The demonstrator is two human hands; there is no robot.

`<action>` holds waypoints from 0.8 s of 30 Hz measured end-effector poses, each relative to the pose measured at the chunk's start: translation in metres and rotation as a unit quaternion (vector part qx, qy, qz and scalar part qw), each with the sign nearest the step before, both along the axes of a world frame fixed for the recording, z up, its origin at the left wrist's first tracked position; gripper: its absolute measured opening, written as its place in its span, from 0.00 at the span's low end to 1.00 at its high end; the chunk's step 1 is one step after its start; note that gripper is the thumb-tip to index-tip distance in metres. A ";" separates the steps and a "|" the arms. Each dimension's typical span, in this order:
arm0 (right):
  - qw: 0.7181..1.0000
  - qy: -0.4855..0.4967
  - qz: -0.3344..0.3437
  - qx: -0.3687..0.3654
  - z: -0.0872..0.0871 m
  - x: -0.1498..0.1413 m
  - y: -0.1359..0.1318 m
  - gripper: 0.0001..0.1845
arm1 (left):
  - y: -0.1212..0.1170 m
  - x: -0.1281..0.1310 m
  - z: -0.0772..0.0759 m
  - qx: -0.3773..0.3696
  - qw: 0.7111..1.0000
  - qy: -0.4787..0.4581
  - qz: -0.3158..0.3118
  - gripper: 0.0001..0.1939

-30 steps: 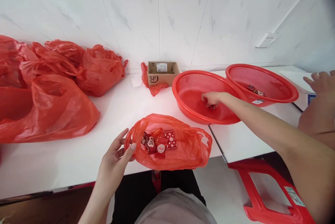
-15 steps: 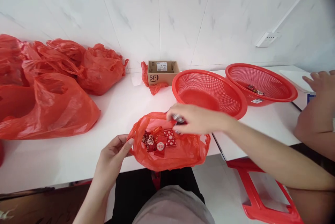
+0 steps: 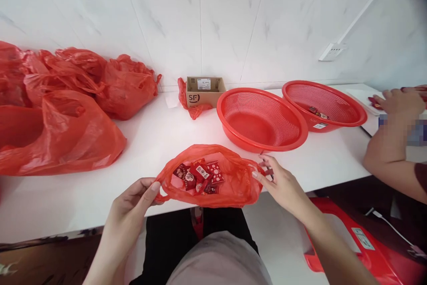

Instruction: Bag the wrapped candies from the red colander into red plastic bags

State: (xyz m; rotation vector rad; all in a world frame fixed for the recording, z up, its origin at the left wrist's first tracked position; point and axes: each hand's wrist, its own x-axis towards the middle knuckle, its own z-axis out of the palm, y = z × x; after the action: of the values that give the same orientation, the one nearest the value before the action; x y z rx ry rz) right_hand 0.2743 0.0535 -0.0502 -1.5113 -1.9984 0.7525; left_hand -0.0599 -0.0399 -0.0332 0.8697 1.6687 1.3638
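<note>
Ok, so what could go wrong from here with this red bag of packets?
Your left hand pinches one end of the red bag; if that slips, the mouth might sag. The packets bunch toward that end, so the bag may hang unevenly if lifted. It also sits by the front edge of the table, so tipping could spill them.

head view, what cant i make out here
All in the head view:
Open bag: whatever lies under the top packets, which cover it.
Left bags: contents, veiled by the red plastic; the left edge cuts some off.
Box: its floor, behind the front wall.
Far basket: print on the packets inside, too small.
Co-worker: cut off by the right edge.
</note>
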 end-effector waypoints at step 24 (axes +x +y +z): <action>0.943 0.160 0.275 0.098 0.209 -0.112 0.071 0.06 | 0.066 -0.014 0.150 0.289 0.923 -0.087 -0.240 0.21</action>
State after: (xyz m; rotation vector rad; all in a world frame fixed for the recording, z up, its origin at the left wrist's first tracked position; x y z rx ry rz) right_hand 0.1621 0.1244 0.1584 -0.6585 -2.1725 0.9110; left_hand -0.0740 0.0260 0.1170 1.3403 0.8272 1.5352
